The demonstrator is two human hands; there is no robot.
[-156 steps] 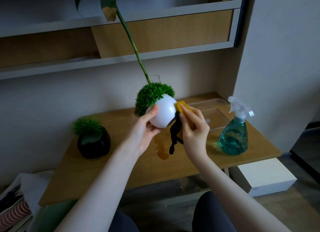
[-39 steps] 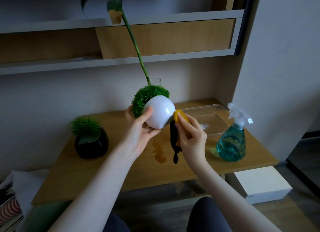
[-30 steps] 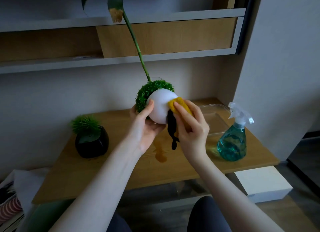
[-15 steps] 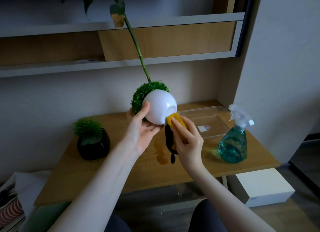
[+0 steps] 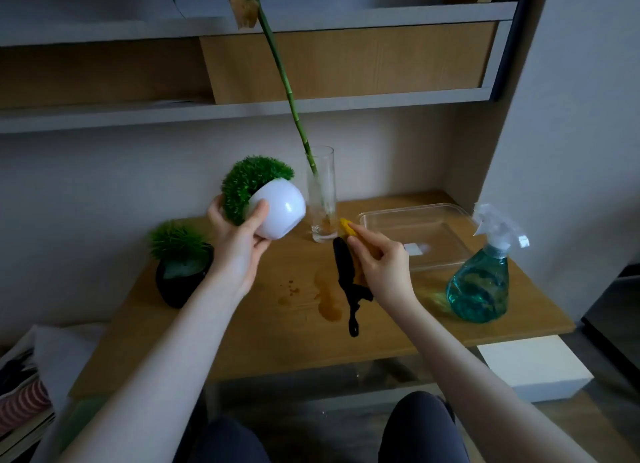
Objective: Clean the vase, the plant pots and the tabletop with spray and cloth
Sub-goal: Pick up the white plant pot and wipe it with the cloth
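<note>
The wooden tabletop (image 5: 242, 338) carries brown spill stains (image 5: 327, 296) near its middle, in front of the tall clear glass vase (image 5: 322, 199), which holds a green bamboo stalk (image 5: 287, 92). Right of the vase lie a clear plastic tray (image 5: 433, 227) and a teal spray bottle (image 5: 481, 282); left of it stands a black pot of green tufts (image 5: 178, 272). The left hand (image 5: 237, 251) grips the round white pot of green moss (image 5: 277, 209), tilted and lifted just left of the vase. The right hand (image 5: 384, 268), apart from that pot, pinches a yellow cloth (image 5: 348, 227); a black strip (image 5: 348, 282), perhaps its backing, dangles below.
</note>
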